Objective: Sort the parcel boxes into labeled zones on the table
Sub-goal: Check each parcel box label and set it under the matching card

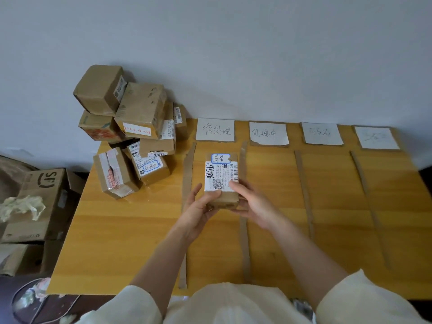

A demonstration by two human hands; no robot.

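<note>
Now | both hands' fingers (214, 197) grip parcel box (222, 181) | label reads "SF519408…", handwritten "858"

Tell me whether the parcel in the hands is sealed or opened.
Cannot tell. The parcel lies label-up, held by the left hand and right hand; no flap stands open, but its seams are hidden.
</note>
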